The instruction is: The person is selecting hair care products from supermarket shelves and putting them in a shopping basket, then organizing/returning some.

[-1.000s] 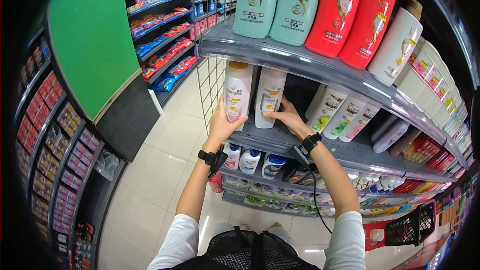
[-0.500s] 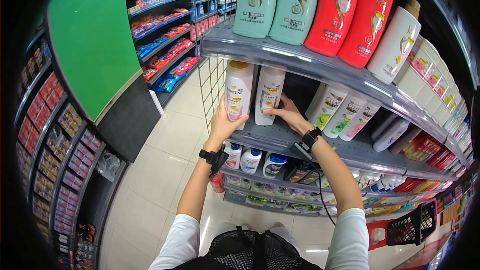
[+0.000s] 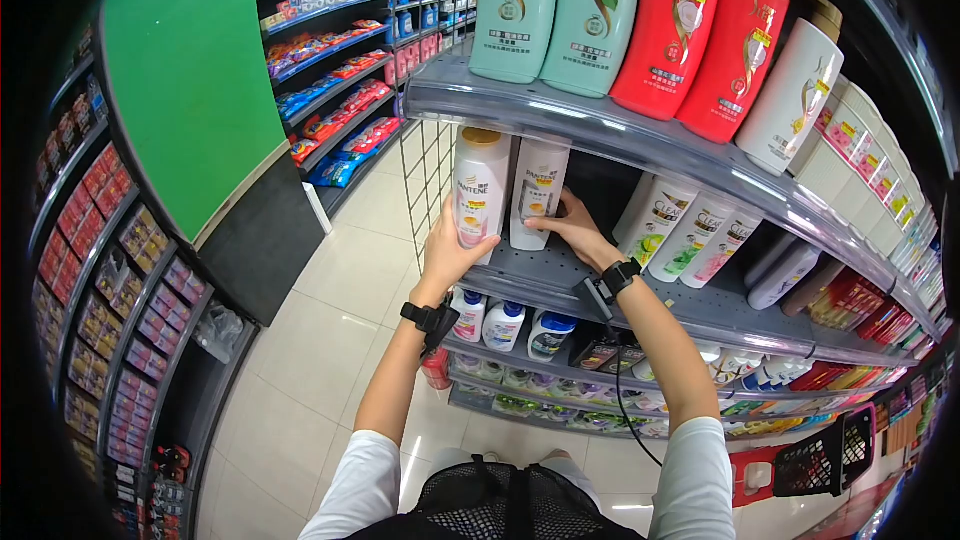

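A white Pantene shampoo bottle (image 3: pixel 480 185) with a gold cap stands upright at the left end of the middle shelf. My left hand (image 3: pixel 452 248) wraps round its lower part, thumb across the front. Just right of it, set slightly deeper, is a second white Pantene shampoo bottle (image 3: pixel 541 180). My right hand (image 3: pixel 580 230) grips that one from its right side, with the thumb over the lower label. Both bottles look upright, close to the shelf surface. The fingers behind each bottle are hidden.
Large green and red shampoo bottles (image 3: pixel 668 25) line the shelf above. To the right are Clear shampoo bottles (image 3: pixel 690 235). Lower down sit blue-capped bottles (image 3: pixel 503 325). A wire mesh panel (image 3: pixel 428 175) flanks the shelf's left end. A black and red basket (image 3: pixel 825 455) is at lower right.
The whole view has shifted slightly. The left bottle sits a little lower in view, and the cable at my right wrist hangs differently. Both hands keep their hold.
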Tool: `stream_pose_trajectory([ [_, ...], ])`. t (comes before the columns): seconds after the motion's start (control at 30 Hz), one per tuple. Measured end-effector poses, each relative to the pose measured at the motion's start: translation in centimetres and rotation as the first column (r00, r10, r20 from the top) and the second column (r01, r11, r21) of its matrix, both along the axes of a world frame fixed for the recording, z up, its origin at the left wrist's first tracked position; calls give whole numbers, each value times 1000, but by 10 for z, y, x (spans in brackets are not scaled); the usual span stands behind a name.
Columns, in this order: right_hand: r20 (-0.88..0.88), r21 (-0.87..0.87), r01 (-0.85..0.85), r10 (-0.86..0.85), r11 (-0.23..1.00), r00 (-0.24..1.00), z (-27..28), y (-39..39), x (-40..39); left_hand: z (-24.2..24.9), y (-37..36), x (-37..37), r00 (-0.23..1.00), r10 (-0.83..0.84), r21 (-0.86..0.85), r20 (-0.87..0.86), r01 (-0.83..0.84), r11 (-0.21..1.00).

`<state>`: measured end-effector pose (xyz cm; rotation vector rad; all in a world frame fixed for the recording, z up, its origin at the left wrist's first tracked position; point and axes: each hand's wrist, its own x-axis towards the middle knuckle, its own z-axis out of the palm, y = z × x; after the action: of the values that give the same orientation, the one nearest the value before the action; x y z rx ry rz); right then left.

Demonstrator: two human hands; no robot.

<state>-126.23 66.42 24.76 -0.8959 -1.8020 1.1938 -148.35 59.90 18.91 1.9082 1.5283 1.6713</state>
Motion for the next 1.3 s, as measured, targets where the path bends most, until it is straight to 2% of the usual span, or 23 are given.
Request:
stream_pose_trajectory([
  [0.23, -34, -58, 22, -24, 998, 999, -6, -4, -5, 3, -2, 0, 1000, -2, -14, -1, 2, 1000],
  [0.33, -33, -20, 25, -26, 999, 999, -9, -2, -5, 5, -4, 1, 1000, -14, -17, 15, 15, 1000],
  [0.4, 37, 50, 72, -73, 996, 997, -10, 0, -6, 4, -3, 1, 1000, -7, 14, 3, 7, 1000],
  [0.53, 75, 64, 98, -103, 993, 992, -2, -9, -6, 2, -1, 0, 1000, -5, 13, -7, 5, 1000],
  [0.6, -35, 6, 17, -16, 1000, 999, 6, -18, -5, 2, -2, 0, 1000, -6, 15, -9, 6, 1000],
  [0.63, -35, 6, 18, -18, 1000, 999, 5, -16, -4, 2, -2, 0, 1000, -6, 17, -11, 6, 1000],
  [0.7, -69, 84, 33, -27, 996, 997, 7, -9, -3, 2, -1, 0, 1000, -13, 12, -2, 13, 1000],
  [0.73, -70, 83, 34, -28, 996, 997, 9, -7, -2, 2, -1, 0, 1000, -18, 6, 9, 18, 1000],
  [0.8, 44, 192, 87, -97, 978, 994, 13, -5, 0, 1, -1, 0, 1000, -19, 9, 4, 19, 1000],
  [0.9, -6, 115, 45, -44, 992, 999, 17, -6, 2, 2, -1, 0, 1000, -19, 10, 2, 19, 1000],
  [1.23, -52, 147, 58, -51, 987, 997, 14, -1, 7, 2, -2, 0, 1000, -8, 7, 10, 8, 1000],
  [1.3, -116, 128, 94, -79, 987, 990, 10, 6, 8, 2, -2, 0, 1000, -9, 3, 7, 9, 1000],
])
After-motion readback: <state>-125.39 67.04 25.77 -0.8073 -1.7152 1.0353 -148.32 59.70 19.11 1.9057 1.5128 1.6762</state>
